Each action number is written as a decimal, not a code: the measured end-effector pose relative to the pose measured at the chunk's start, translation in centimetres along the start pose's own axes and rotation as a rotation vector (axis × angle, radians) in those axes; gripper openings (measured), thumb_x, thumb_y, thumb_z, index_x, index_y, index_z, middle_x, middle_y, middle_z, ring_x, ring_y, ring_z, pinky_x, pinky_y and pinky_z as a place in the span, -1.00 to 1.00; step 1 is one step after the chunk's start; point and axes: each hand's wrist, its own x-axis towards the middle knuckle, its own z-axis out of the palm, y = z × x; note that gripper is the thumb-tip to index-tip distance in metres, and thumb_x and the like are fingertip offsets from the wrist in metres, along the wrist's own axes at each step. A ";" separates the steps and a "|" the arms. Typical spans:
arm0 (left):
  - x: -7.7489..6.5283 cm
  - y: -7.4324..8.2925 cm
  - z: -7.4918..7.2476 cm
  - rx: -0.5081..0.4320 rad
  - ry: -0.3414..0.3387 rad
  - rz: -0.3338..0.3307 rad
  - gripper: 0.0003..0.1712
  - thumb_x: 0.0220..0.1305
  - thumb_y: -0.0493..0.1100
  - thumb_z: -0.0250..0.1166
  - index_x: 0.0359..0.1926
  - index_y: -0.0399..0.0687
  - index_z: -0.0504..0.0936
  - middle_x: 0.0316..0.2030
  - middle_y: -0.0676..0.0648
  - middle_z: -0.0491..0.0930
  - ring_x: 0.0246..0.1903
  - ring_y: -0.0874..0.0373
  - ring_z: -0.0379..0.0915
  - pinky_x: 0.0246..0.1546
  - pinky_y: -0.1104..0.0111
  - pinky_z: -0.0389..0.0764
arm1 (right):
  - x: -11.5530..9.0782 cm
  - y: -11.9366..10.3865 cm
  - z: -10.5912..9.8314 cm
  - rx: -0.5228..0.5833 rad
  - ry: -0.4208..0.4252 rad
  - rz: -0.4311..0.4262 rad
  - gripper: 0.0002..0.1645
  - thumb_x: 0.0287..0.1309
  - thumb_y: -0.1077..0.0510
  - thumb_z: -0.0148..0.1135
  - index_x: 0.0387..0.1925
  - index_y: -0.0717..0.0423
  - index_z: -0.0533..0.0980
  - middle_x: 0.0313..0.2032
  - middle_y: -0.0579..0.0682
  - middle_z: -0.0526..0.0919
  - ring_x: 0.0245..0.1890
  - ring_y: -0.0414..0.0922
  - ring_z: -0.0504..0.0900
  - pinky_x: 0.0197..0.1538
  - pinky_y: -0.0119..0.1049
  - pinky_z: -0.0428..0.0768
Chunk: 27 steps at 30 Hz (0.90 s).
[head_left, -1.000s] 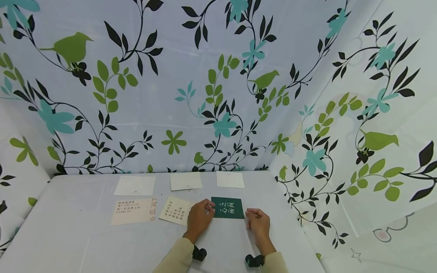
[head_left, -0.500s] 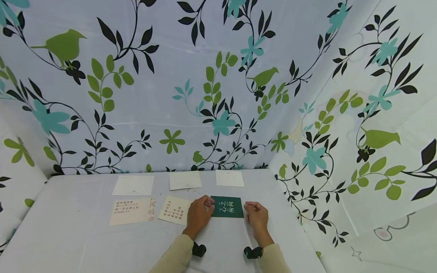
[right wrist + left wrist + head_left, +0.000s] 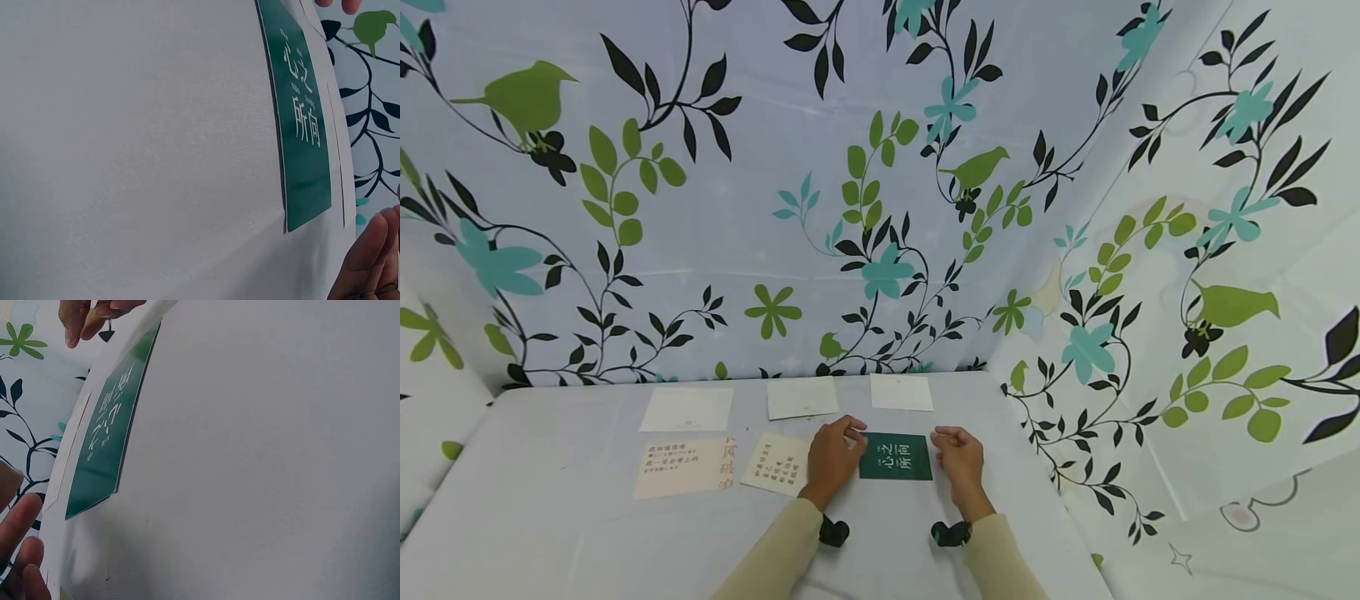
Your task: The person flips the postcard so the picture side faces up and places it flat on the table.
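A dark green card (image 3: 895, 457) with white characters lies flat on the white table. My left hand (image 3: 833, 457) is at its left edge, fingers loosely bent, partly covering a cream card (image 3: 775, 462) with dark writing. Off the green card's right edge is my right hand (image 3: 959, 462), its fingers also loosely bent. In the left wrist view a gap shows between the left fingers (image 3: 22, 534) and the green card (image 3: 103, 447). The right wrist view likewise shows the right fingers (image 3: 369, 256) apart from the card (image 3: 303, 137). Neither hand holds anything.
Left of the cream card lies a pinkish card (image 3: 681, 465) with red and dark writing. Along the back of the table (image 3: 587, 517) are three pale cards, face plain: left (image 3: 687, 408), middle (image 3: 802, 397) and right (image 3: 901, 392). Patterned cloth (image 3: 760, 208) hangs behind.
Both hands have moved slightly forward beside the green card, toward its far corners. The card stays in place; the head view has shifted a little.
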 end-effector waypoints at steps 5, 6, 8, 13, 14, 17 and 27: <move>1.0 -0.3 0.1 0.006 -0.005 -0.013 -0.81 0.34 -0.18 0.47 -0.05 0.09 0.76 -0.28 0.08 0.78 -0.26 0.16 0.53 -0.09 0.17 0.53 | 0.8 -0.5 0.4 -0.015 -0.005 -0.001 -0.78 0.36 0.11 0.41 -0.02 0.08 0.70 -0.20 0.02 0.78 -0.37 -0.12 0.63 -0.31 -0.38 0.65; 1.2 -0.3 0.1 0.009 -0.009 -0.018 -0.80 0.34 -0.17 0.47 -0.04 0.10 0.75 -0.27 0.08 0.78 -0.25 0.16 0.53 -0.09 0.17 0.53 | 0.9 -0.6 0.4 -0.018 -0.005 0.001 -0.78 0.36 0.10 0.41 -0.02 0.07 0.70 -0.20 0.02 0.77 -0.36 -0.11 0.63 -0.29 -0.37 0.66; 1.5 -0.4 0.1 0.013 -0.011 -0.018 -0.80 0.35 -0.17 0.46 -0.03 0.10 0.75 -0.26 0.07 0.78 -0.24 0.15 0.53 -0.08 0.17 0.54 | 1.3 -0.7 0.5 -0.023 -0.007 0.004 -0.78 0.36 0.10 0.41 -0.02 0.05 0.70 -0.19 0.02 0.77 -0.34 -0.10 0.64 -0.27 -0.36 0.67; 2.3 -0.4 0.1 0.020 -0.013 -0.007 -0.78 0.36 -0.18 0.45 0.01 0.07 0.75 -0.19 0.03 0.81 -0.21 0.09 0.56 -0.06 0.12 0.57 | 2.2 -1.2 0.9 -0.044 -0.009 0.005 -0.77 0.36 0.09 0.42 0.00 0.03 0.70 -0.17 0.04 0.76 -0.31 -0.07 0.65 -0.27 -0.36 0.68; 2.5 -0.5 0.1 0.024 -0.019 -0.008 -0.77 0.36 -0.17 0.44 0.02 0.08 0.75 -0.16 0.03 0.81 -0.20 0.08 0.56 -0.06 0.12 0.57 | 2.4 -1.3 1.0 -0.048 -0.007 0.008 -0.77 0.36 0.09 0.42 -0.01 0.02 0.70 -0.17 0.04 0.76 -0.30 -0.07 0.65 -0.27 -0.36 0.67; 3.1 -0.6 0.1 0.039 -0.043 -0.013 -0.74 0.38 -0.17 0.42 0.06 0.09 0.74 -0.07 0.01 0.81 -0.16 0.06 0.57 -0.05 0.11 0.58 | 3.0 -1.5 1.3 -0.055 -0.011 0.011 -0.78 0.36 0.10 0.42 0.00 0.02 0.70 -0.15 0.05 0.76 -0.30 -0.07 0.66 -0.28 -0.36 0.67; 4.8 0.1 -0.4 0.069 -0.148 -0.022 -0.64 0.45 -0.17 0.36 0.22 0.07 0.69 0.18 -0.05 0.73 -0.09 0.06 0.46 -0.04 0.03 0.58 | 4.8 -2.3 2.0 -0.070 -0.031 0.023 -0.73 0.39 0.11 0.38 0.08 0.01 0.68 -0.04 0.09 0.71 -0.25 -0.06 0.66 -0.23 -0.34 0.67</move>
